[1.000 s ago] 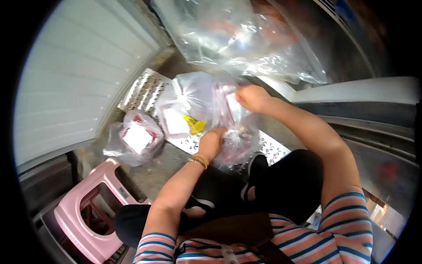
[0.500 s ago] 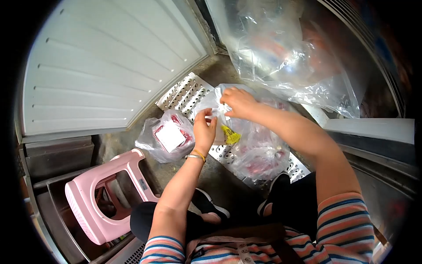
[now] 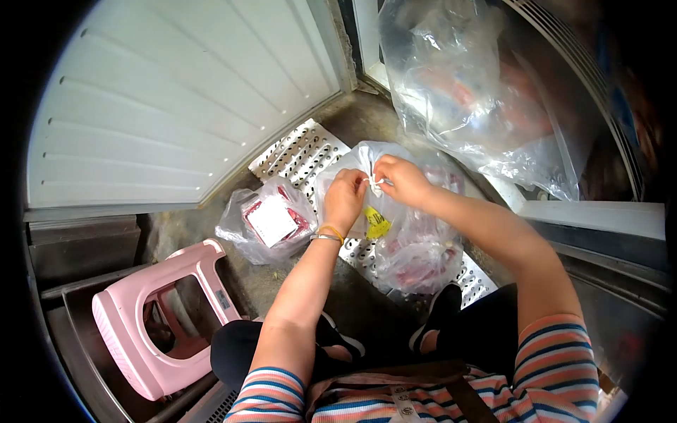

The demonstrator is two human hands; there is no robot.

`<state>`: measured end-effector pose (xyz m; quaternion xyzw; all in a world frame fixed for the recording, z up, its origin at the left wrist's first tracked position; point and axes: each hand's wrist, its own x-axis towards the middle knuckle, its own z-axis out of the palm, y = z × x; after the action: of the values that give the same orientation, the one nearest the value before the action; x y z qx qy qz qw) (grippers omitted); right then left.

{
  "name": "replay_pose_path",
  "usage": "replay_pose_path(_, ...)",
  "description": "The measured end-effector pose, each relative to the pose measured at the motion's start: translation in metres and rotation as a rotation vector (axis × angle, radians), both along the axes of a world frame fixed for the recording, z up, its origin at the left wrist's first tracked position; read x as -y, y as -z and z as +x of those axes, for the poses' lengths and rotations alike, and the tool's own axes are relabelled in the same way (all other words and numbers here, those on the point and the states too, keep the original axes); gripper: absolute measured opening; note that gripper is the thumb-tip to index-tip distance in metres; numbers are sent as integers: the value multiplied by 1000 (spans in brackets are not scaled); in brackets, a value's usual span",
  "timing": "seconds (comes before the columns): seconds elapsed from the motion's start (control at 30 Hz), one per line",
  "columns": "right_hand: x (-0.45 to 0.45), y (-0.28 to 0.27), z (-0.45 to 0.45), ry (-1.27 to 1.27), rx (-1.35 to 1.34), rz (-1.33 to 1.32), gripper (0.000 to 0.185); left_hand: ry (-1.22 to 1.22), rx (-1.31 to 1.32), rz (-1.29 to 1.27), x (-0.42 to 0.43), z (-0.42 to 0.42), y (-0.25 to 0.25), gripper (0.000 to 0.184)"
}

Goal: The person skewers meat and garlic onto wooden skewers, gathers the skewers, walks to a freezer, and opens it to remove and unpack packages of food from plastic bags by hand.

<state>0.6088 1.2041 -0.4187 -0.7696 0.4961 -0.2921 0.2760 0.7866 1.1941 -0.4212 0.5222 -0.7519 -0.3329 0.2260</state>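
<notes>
My left hand (image 3: pixel 344 202) and my right hand (image 3: pixel 402 182) meet at the gathered neck of a translucent plastic bag (image 3: pixel 384 151). Fingers of both are pinched on its twisted white ends, which form a knot between them. A yellow label (image 3: pixel 377 223) shows on or through the bag below the knot. Another clear bag (image 3: pixel 423 264) with reddish contents bulges nearer my feet; whether it is separate from the knotted one I cannot tell. Left of my left hand lies a smaller plastic bag (image 3: pixel 240 229) of red packs, with a white rectangle (image 3: pixel 271 220) on top.
Perforated metal plates (image 3: pixel 290 156) lie on the floor under the bags. A pink plastic stool (image 3: pixel 120 317) is at lower left. A ribbed white door (image 3: pixel 176 106) stands open at left. A large clear plastic sheet or bag (image 3: pixel 479 120) hangs from the open cabinet at right.
My left hand has moved up and right to the bag's neck, and my right hand has come down beside it. Both now grip the knotted ends. The view has shifted slightly.
</notes>
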Motion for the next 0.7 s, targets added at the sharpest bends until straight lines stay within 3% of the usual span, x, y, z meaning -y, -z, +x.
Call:
replay_pose_path(0.07,-1,-8,-2,-20,62,121,19,4,38,-100,-1,-4,-9,16)
replay_pose_path(0.17,-7,-16,5,47,-20,15,26,-83,96,-194,0,-6,-21,16)
replay_pose_path(0.23,-3,-12,2,7,-55,31,27,-290,-309,168,16,-4,-44,18)
replay_pose_path(0.3,2,-12,1,-35,-85,50,28,-186,-763,438,32,5,-75,18)
replay_pose_path(0.37,9,-20,6,50,-201,173,28,-105,-791,491,28,5,-83,16)
replay_pose_path(0.43,9,-22,5,98,-175,197,27,-441,-982,691,22,5,-79,16)
replay_pose_path(0.5,7,-19,2,139,-149,237,27,-476,-854,627,17,20,-38,16)
replay_pose_path(0.57,6,-20,-9,103,44,197,26,83,-278,-33,8,19,-12,22)
replay_pose_path(0.6,5,-22,-12,100,43,204,26,178,-267,129,2,7,-16,37)
replay_pose_path(0.63,2,-25,-14,76,41,184,27,174,-267,138,-4,1,-23,37)
replay_pose_path(0.7,0,-34,-19,52,41,157,27,244,322,-31,-8,-7,-42,40)
